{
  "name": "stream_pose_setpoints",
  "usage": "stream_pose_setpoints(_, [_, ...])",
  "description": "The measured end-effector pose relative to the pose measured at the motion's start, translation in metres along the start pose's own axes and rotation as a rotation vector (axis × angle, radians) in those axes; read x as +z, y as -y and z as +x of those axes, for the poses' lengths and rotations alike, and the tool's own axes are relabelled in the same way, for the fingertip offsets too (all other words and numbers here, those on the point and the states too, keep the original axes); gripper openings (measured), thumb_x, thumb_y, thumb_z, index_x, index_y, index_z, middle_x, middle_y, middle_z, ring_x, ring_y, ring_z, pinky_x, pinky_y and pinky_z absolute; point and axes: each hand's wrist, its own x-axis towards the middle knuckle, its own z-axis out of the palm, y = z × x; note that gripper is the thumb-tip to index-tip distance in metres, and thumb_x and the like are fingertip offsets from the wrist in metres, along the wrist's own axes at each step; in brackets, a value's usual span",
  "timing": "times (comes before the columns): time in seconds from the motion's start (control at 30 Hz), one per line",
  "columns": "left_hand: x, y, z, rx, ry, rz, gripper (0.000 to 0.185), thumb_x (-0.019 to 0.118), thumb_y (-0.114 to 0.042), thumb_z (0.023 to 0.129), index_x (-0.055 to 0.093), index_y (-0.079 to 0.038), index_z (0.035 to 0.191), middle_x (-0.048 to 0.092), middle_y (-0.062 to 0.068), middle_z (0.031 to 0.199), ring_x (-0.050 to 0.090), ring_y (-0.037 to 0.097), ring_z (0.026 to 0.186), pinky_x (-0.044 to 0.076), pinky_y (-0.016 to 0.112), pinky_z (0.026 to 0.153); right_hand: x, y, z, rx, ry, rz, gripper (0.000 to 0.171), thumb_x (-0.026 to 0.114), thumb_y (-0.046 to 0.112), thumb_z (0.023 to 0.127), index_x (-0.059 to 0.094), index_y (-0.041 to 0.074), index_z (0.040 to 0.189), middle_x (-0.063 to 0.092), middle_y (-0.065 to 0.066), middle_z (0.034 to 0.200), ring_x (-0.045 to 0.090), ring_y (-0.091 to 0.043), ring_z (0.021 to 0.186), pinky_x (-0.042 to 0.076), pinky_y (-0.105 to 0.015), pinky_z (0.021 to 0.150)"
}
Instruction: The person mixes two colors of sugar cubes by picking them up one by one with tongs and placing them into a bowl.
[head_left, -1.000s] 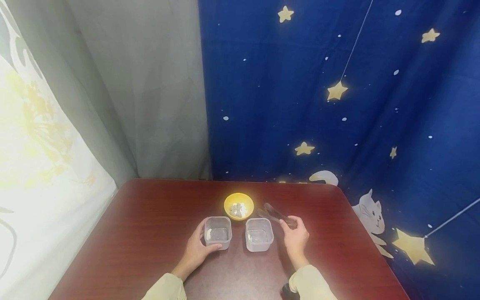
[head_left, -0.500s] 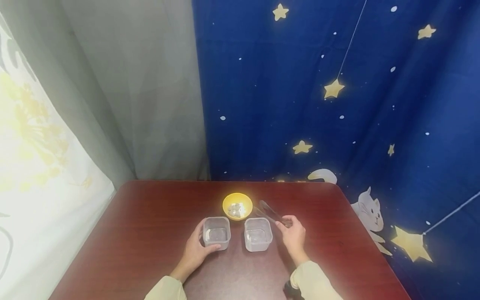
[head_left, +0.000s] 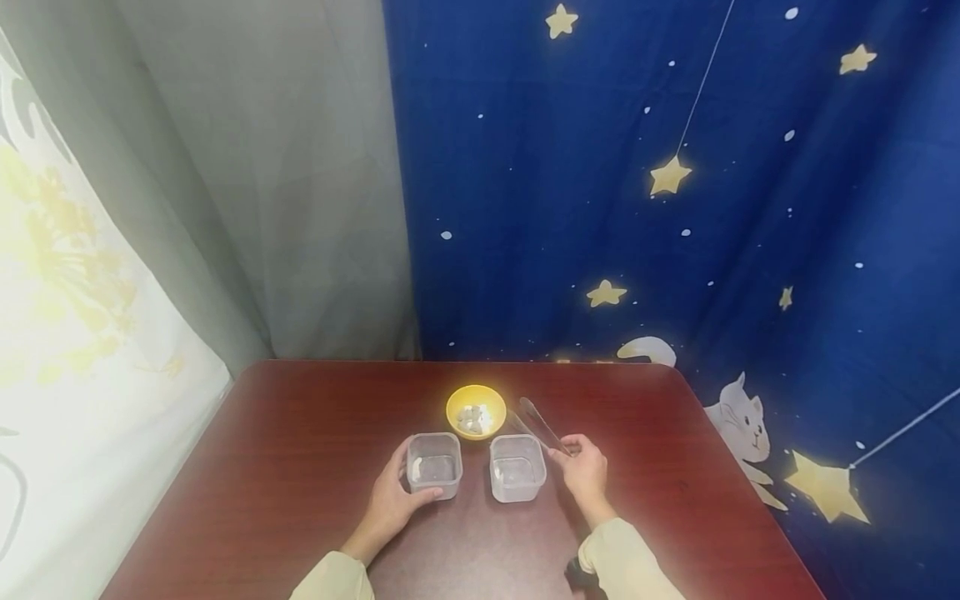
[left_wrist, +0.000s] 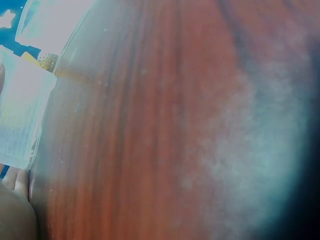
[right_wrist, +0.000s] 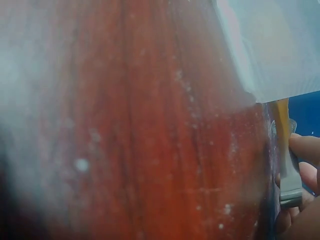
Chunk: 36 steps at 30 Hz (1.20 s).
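My left hand (head_left: 393, 500) grips the left clear plastic container (head_left: 438, 492), thumb at its front and fingers round its left side. In the left wrist view part of that container (left_wrist: 20, 120) shows at the left edge. My right hand (head_left: 587, 473) holds metal tongs (head_left: 541, 422) by the handle end, their two arms spread apart and pointing away towards the yellow bowl. The bent end of the tongs (right_wrist: 291, 192) shows among the fingers in the right wrist view. The yellow bowl (head_left: 476, 393) holds several small greyish-white pieces (head_left: 472, 417).
A second clear container (head_left: 517, 493) stands between the hands, just left of the right hand. Everything sits on a dark red wooden table (head_left: 315, 433). Behind it hang a grey curtain (head_left: 300, 208) and a blue starry curtain (head_left: 525, 208); a dark object (head_left: 577, 575) is near the right sleeve.
The right hand has shifted slightly left, and the tongs' tips have swung a little left and farther away, beside the bowl. The left hand keeps its grip on the container.
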Motion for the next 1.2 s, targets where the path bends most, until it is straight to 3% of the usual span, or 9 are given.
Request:
stream_pose_setpoints(0.4, [0.0,0.002,0.001,0.01,-0.004,-0.007,0.103,0.092,-0.026,0.062,0.037,-0.009,0.148,0.049,0.016,0.14,0.05,0.035,0.124,0.039,0.048,0.105,0.003,-0.004,-0.001,0.003,0.027,0.025,0.023,0.083,0.019,0.075,0.07,0.009,0.091,0.07,-0.002,0.081,0.065,-0.021,0.076,0.05,-0.039,0.07])
stream_pose_setpoints(0.53, [-0.001,0.003,0.002,0.013,-0.009,-0.002,0.103,0.092,-0.027,0.062,0.037,-0.01,0.148,0.049,0.016,0.14,0.051,0.035,0.123,0.04,0.048,0.104,0.002,-0.004,-0.001,-0.004,0.034,0.046,0.024,0.084,0.019,0.075,0.071,0.011,0.094,0.072,-0.004,0.084,0.067,-0.023,0.08,0.05,-0.042,0.073])
stream_pose_setpoints(0.97, [-0.006,0.001,-0.002,0.07,0.005,0.036,0.106,0.092,-0.026,0.064,0.033,-0.001,0.148,0.045,0.022,0.141,0.048,0.036,0.125,0.04,0.047,0.104,-0.008,-0.003,-0.011,-0.11,0.052,0.067,0.033,0.085,0.023,0.073,0.073,0.014,0.102,0.071,-0.004,0.098,0.058,-0.027,0.096,0.043,-0.047,0.082])
stream_pose_setpoints(1.2, [-0.013,-0.001,-0.003,0.057,0.044,0.01,0.11,0.091,-0.026,0.066,0.027,0.004,0.149,0.034,0.026,0.148,0.044,0.041,0.129,0.037,0.041,0.105,-0.016,-0.004,-0.015,-0.239,0.09,0.029,0.041,0.084,0.024,0.075,0.071,0.012,0.112,0.069,-0.007,0.108,0.055,-0.028,0.1,0.044,-0.049,0.085])
